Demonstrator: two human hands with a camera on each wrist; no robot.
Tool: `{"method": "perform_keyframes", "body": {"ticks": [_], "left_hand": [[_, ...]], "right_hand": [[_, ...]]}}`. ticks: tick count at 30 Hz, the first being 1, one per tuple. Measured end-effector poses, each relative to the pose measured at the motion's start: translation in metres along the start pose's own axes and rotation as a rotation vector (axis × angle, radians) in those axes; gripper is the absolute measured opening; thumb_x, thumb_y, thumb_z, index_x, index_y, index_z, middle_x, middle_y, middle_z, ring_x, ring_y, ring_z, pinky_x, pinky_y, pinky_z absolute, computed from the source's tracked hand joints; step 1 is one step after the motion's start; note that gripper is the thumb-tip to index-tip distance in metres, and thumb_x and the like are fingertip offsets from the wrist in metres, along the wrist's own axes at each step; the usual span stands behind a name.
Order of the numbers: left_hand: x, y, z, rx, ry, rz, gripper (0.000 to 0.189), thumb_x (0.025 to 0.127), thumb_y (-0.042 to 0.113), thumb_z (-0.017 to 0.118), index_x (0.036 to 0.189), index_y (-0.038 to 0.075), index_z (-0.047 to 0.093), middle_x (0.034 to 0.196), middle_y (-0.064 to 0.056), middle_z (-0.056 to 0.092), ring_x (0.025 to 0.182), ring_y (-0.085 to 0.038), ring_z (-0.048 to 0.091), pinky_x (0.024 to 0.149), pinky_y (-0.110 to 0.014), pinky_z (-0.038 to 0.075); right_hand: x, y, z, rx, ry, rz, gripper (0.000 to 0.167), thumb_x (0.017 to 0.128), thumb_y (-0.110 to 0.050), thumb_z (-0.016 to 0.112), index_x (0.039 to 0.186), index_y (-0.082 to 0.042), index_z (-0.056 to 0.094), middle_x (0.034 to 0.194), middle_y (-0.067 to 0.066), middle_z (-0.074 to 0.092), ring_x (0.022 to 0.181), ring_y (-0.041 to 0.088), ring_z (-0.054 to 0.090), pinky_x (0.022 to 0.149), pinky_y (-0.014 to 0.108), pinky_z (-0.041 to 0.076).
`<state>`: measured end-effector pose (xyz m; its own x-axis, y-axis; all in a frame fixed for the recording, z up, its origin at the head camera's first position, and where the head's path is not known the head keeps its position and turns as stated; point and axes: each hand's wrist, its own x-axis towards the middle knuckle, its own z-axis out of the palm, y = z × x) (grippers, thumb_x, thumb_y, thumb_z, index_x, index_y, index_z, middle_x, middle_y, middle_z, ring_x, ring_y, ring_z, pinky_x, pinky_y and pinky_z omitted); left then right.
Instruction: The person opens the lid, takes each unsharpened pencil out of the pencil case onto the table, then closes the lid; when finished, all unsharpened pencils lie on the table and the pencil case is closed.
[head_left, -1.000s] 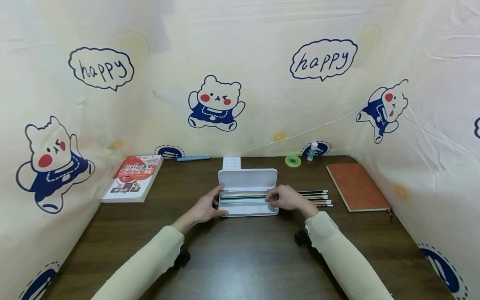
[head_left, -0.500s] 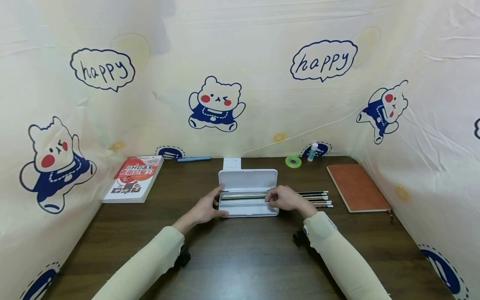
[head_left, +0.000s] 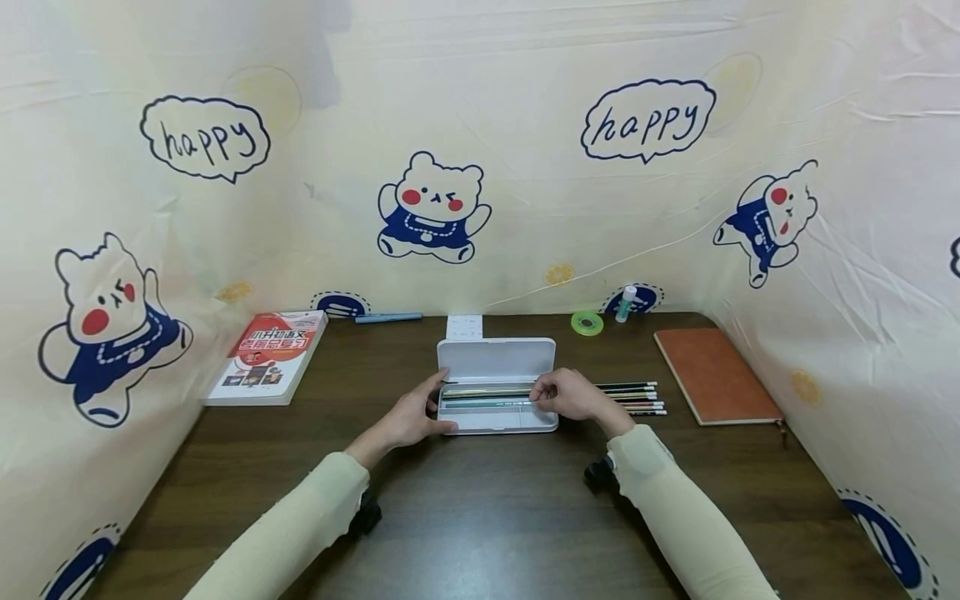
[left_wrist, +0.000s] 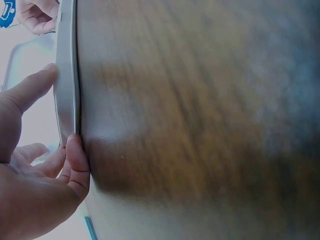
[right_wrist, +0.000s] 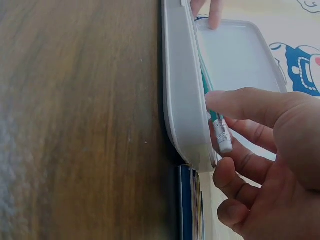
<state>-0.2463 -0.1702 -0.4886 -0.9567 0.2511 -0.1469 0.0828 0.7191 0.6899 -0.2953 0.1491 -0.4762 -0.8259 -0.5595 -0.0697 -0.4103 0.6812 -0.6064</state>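
A white pencil case (head_left: pixel 491 422) lies with its lid (head_left: pixel 495 360) raised in the middle of the table, several pencils lengthwise inside. My left hand (head_left: pixel 408 417) grips the case's left end, thumb at the front edge and fingers around the end and back. At the right end, my right hand (head_left: pixel 573 395) pinches a green pencil (right_wrist: pixel 223 135) near its white eraser, between thumb and fingers. The pencil's length runs along inside the case, partly hidden by the case wall in the right wrist view. More pencils (head_left: pixel 645 397) lie side by side just right of the case.
A thick book (head_left: pixel 264 358) lies at the left, a brown notebook (head_left: pixel 716 375) at the right. Along the back are a blue pen-like stick (head_left: pixel 387 317), a white card (head_left: pixel 464 326), a green tape roll (head_left: pixel 587 322) and a glue stick (head_left: pixel 625 303).
The right hand has shifted very slightly, and a pale pencil line now shows along the case just left of its fingers. The left hand and the case stay in place.
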Motion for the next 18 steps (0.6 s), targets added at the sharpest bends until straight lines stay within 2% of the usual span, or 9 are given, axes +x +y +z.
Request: {"method": "perform_keyframes", "body": {"ticks": [9, 18], "left_hand": [[0.0, 0.0, -0.001, 0.005, -0.008, -0.002, 0.1, 0.083, 0.031, 0.082, 0.161, 0.021, 0.02, 0.152, -0.01, 0.048, 0.103, -0.02, 0.054, 0.09, -0.038, 0.046], [0.0, -0.001, -0.001, 0.01, -0.007, -0.007, 0.1, 0.083, 0.032, 0.082, 0.161, 0.023, 0.02, 0.152, -0.008, 0.047, 0.104, -0.02, 0.054, 0.091, -0.038, 0.046]], "right_hand": [[-0.01, 0.006, -0.01, 0.085, 0.031, -0.053, 0.008, 0.092, -0.011, 0.069, 0.095, -0.013, 0.076, 0.088, -0.001, 0.071, 0.076, 0.014, 0.052, 0.069, 0.026, 0.044], [-0.021, 0.019, -0.023, 0.123, 0.048, -0.015, 0.009, 0.093, -0.016, 0.07, 0.099, -0.014, 0.076, 0.092, 0.0, 0.072, 0.078, 0.016, 0.053, 0.069, 0.027, 0.044]]}}
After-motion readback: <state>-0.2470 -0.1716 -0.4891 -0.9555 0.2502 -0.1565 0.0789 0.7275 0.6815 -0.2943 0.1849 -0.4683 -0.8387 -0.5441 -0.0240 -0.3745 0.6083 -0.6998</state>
